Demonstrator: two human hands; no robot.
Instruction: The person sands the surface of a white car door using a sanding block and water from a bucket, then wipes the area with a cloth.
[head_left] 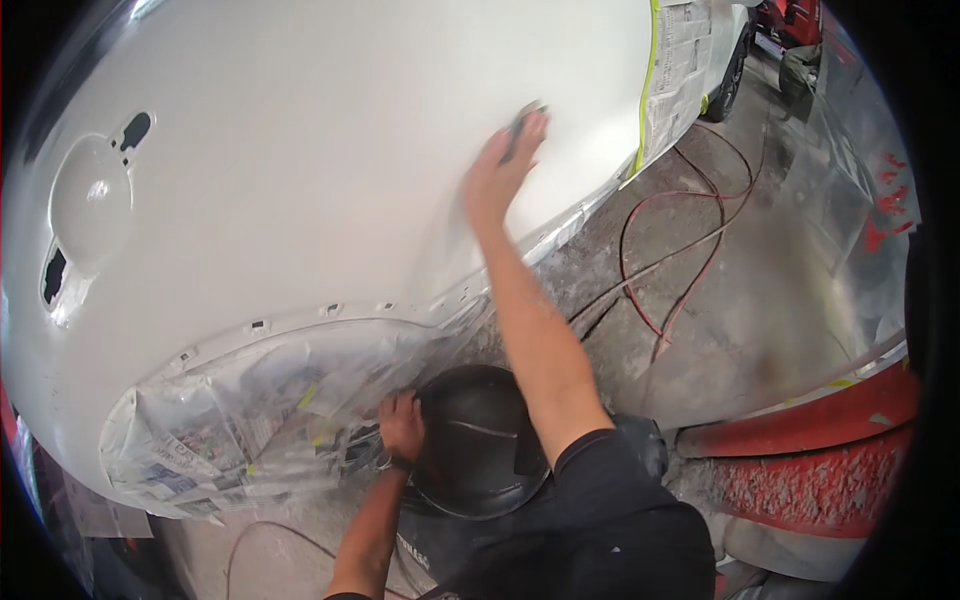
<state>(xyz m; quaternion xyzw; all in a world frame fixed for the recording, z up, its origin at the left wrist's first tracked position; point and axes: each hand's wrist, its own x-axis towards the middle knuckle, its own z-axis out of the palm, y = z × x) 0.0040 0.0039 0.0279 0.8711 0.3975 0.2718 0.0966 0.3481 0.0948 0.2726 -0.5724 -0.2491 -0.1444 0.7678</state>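
My right hand (508, 160) is closed on a slim dark pad (532, 112), held against a large white car body panel (300, 140). My left hand (401, 425) has its fingers curled at the left rim of a black round object (465, 455), beside plastic sheeting and newspaper (220, 420) masking the panel's lower opening; what it grips is unclear. An oval door-handle recess (92, 200) with dark cutouts sits at the left of the panel, and newspaper with green tape (670, 70) borders its right side.
Red and grey hoses (685, 300) loop over the grey concrete floor (620, 380). A tyre (730, 75) stands at the top right. Clear plastic sheeting (830, 220) hangs along the right, above red curved panels (800, 470).
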